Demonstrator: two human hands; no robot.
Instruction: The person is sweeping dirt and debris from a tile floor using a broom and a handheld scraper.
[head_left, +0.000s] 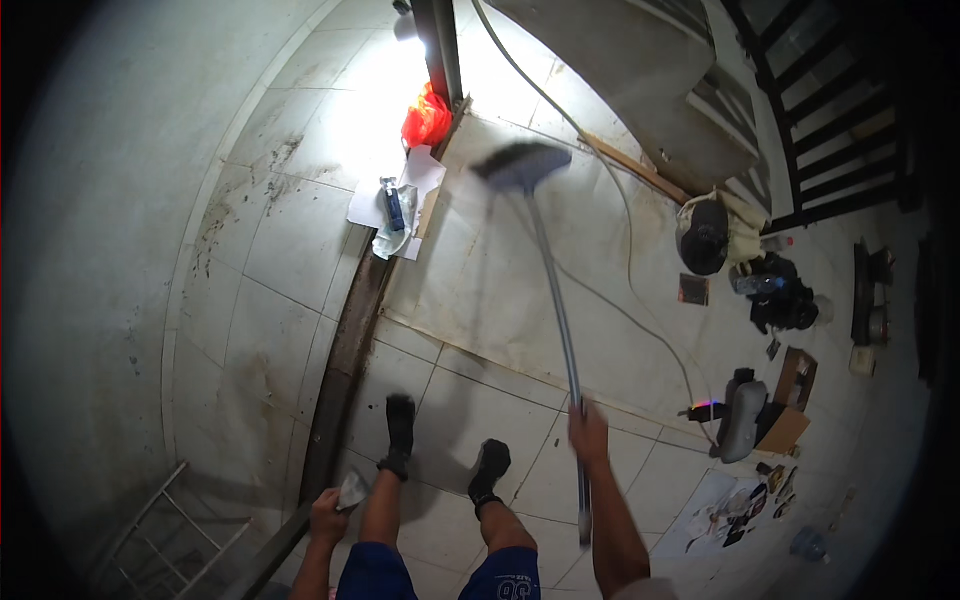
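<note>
My right hand (589, 435) is closed around the grey pole of a broom (555, 277). The broom's dark, blurred head lies farther forward, over a pale sheet (450, 277) on the tiled floor. In my left hand (328, 517), low at the left, is a scraper or putty knife with a broad metal blade (352, 489); its handle is hidden by the fingers. My feet, in black socks, stand on the tiles between the hands.
A dark metal beam (345, 367) runs along the floor at left, with a blue bottle (391, 206) on papers and a red plastic bag (427, 118) farther up. A hose (626, 202) crosses the sheet. Bags, tools and an open cardboard box (784, 427) lie at right; a metal rack (184, 532) stands lower left.
</note>
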